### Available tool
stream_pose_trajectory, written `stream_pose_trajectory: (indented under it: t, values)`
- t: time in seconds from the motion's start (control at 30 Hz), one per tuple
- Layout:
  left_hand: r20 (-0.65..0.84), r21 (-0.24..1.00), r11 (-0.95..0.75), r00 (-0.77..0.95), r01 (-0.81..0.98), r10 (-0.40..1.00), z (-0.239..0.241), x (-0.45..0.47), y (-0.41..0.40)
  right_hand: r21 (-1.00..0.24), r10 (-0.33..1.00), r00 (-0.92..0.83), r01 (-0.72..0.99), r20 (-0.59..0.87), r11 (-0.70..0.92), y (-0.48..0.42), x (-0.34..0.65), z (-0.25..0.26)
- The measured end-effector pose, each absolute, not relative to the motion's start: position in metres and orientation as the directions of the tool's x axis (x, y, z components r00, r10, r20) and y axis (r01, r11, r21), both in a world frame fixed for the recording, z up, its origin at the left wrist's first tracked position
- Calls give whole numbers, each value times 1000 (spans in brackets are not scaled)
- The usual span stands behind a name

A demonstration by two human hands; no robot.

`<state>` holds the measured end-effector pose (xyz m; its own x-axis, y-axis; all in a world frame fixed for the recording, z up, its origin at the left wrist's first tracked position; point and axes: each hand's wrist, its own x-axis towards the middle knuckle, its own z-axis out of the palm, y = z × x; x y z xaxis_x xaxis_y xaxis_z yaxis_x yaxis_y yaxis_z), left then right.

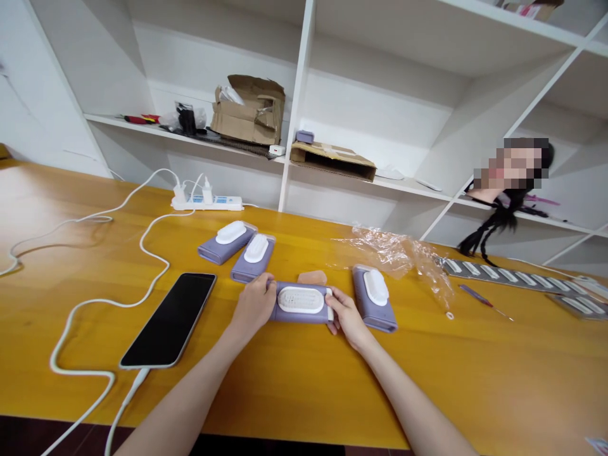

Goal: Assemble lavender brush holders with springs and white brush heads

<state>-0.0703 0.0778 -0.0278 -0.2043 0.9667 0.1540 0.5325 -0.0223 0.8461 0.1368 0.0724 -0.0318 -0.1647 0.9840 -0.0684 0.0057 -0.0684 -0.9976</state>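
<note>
Purple case (300, 302) with white perforated insert lies flat on the orange table (304, 380), center, between my two hands. My left hand (254, 305) grips its left end, fingers curled and clamped on it. My right hand (346, 316) pinches the right end, fingers closed on the edge. Three more purple cases sit near: two (227, 242) (253, 258) up-left, one (374, 297) just beside my right hand. Black phone (171, 318) on a white cable lies left. Crumpled plastic wrap (394, 253) up-right. White power strip (208, 202) at the back.
</note>
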Motion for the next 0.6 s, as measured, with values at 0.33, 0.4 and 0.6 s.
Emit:
stream_pose_trajectory:
  t: [0.33, 0.4, 0.6]
  values:
    - [6, 970, 49, -224, 238, 975, -32, -60, 79, -999, 991, -131, -18, -38, -41, 73, 138, -35]
    - [-23, 982, 60, -200, 178, 979, -31, -60, 77, -1000, 991, -133, 6, -26, -26, 72, 137, -34]
    - [-53, 995, 68, -187, 75, 981, -32, -61, 78, -997, 990, -140, 80, -7, 5, 70, 134, -31]
